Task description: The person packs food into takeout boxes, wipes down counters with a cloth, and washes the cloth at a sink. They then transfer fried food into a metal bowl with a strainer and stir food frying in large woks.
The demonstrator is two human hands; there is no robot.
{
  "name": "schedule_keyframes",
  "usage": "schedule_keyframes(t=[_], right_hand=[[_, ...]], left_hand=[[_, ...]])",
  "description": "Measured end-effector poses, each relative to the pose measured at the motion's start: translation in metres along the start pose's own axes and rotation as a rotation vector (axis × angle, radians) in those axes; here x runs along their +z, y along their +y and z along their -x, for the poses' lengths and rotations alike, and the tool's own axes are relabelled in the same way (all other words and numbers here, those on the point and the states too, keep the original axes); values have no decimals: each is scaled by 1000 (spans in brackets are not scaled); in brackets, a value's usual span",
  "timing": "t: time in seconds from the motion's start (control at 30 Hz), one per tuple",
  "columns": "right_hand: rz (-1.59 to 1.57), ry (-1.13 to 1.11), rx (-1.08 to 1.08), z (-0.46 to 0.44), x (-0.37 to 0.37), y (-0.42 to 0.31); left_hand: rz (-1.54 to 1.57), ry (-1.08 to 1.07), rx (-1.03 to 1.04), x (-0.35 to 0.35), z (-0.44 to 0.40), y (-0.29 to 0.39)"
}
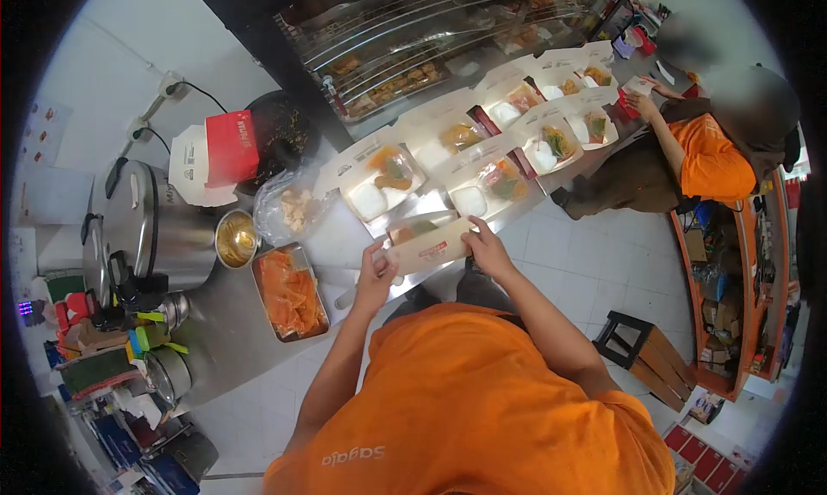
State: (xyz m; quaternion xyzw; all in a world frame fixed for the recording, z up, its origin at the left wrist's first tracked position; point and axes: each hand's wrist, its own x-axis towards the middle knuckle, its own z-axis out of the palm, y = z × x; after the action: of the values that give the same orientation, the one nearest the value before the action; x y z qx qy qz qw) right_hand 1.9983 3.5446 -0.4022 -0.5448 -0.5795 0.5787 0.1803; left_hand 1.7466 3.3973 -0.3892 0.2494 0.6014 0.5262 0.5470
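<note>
A cardboard food box (433,252) is gripped at its two ends, low at the counter's edge in front of me. My left hand (376,275) has its fingers closed on the left end, and my right hand (489,249) pinches the right end. Something greenish shows inside, mostly hidden by the front panel. Just beyond it stands an open food box with a white rice mound (470,202) and a mixed dish. To its left, another open box holds rice (369,203) and greens. More open, filled boxes line the counter in two rows.
Left on the steel counter (226,344) are a tray of orange sheets or packets (290,298), a metal bowl (236,238), a plastic bag of pale pieces (295,209) and a large cooker (164,224). A glass display case (405,56) stands behind. At right, a co-worker (711,159) handles a red-and-white box; a stool (646,357) stands below.
</note>
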Motion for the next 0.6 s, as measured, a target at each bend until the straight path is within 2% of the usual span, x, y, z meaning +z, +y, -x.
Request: schedule_keyframes(t=[0.07, 0.17, 0.27, 0.33, 0.37, 0.4, 0.47, 0.53, 0.6], right_hand=[[208, 36, -33, -4, -2, 5], [244, 74, -62, 1, 3, 4], [270, 300, -139, 18, 23, -9], [397, 318, -103, 23, 32, -10], [456, 340, -96, 19, 33, -11], [512, 343, -156, 13, 34, 3], [569, 335, -217, -4, 35, 20], [578, 295, -218, -8, 32, 24], [719, 209, -214, 6, 22, -7]], left_hand=[[58, 105, 57, 9, -3, -10], [-194, 180, 51, 8, -13, -8], [-463, 193, 41, 7, -19, 3], [-605, 232, 89, 9, -18, -1], [-675, 253, 131, 9, -22, -4], [-762, 254, 283, 4, -28, -18], [-886, 277, 446, -3, -40, -36], [-960, 324, 452, -3, -44, -41], [-1098, 243, 290, 2, -44, -17]])
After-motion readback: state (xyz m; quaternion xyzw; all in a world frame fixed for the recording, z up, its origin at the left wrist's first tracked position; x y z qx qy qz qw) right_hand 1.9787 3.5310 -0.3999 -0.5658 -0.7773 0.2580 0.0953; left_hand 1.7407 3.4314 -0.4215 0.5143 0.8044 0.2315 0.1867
